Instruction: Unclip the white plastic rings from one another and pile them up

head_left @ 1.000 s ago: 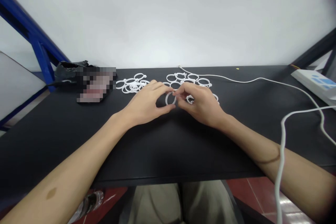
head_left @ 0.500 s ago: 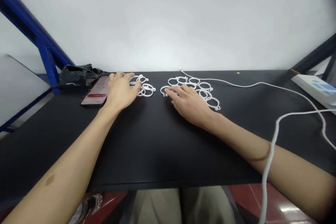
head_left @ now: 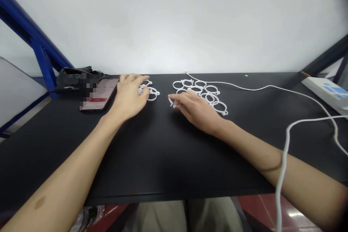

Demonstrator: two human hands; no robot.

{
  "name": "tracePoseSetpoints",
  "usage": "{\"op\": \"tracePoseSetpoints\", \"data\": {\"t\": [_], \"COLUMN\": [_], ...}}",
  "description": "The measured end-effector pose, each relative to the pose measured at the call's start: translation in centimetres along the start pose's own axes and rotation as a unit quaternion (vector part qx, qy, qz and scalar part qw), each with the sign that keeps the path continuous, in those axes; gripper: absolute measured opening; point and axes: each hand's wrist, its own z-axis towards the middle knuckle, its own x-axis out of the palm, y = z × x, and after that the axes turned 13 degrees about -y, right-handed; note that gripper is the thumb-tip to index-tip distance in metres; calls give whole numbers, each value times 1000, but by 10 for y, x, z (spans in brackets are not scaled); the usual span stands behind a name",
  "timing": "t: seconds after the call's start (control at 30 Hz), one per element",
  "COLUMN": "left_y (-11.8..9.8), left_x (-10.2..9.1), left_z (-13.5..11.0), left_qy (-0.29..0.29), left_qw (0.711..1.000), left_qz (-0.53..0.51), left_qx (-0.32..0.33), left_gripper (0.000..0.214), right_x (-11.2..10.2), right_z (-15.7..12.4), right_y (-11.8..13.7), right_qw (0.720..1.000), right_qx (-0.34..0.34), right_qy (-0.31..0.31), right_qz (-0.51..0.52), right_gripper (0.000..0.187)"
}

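the white rings lie on the black table [head_left: 163,152] in two lots, well apart: a small heap [head_left: 151,94] at my left fingertips and a wider spread [head_left: 208,92] beyond my right hand [head_left: 197,108]. my left hand [head_left: 129,98] rests flat on its heap, fingers extended, clasping nothing that shows; my right fingers [head_left: 176,98] lie spread and unpinched, touching a ring [head_left: 172,103] at the spread's near edge. i judge the work partly done, with most rings in the right lot.

Head-worn view — forward-down, close over table [head_left: 163,159]
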Motion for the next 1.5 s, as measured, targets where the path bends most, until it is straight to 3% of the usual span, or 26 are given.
{"op": "tracePoseSetpoints", "data": {"t": [0.13,0.23,0.53,0.8,0.93,1.17,1.5], "left_y": [-23,-25,-31,-40,-41,-40,-38], "left_x": [-4,-1,-5,-8,-9,-3,-3], "left_z": [-7,-10,-11,-16,-17,-17,-17], "left_qy": [64,108,108,135,150,138,126], "left_qw": [981,962,972,973,971,973,974], "left_qz": [-97,-129,-137,-158,-144,-121,-109], "left_qx": [157,214,156,99,119,139,151], "left_gripper": [34,29,27,31,38,35,34], "right_x": [-6,-8,-11,-9,-8,-8,-7], "right_z": [1,2,1,2,2,1,1], "right_y": [4,4,4,7,7,5,3], "right_qw": [998,997,993,986,982,980,989], "right_qx": [4,12,31,96,116,138,83], "right_qy": [-21,-20,-57,-87,-107,-78,-65], "right_qz": [54,69,100,108,104,120,102], "right_gripper": [32,29,22,8,7,17,13]}}
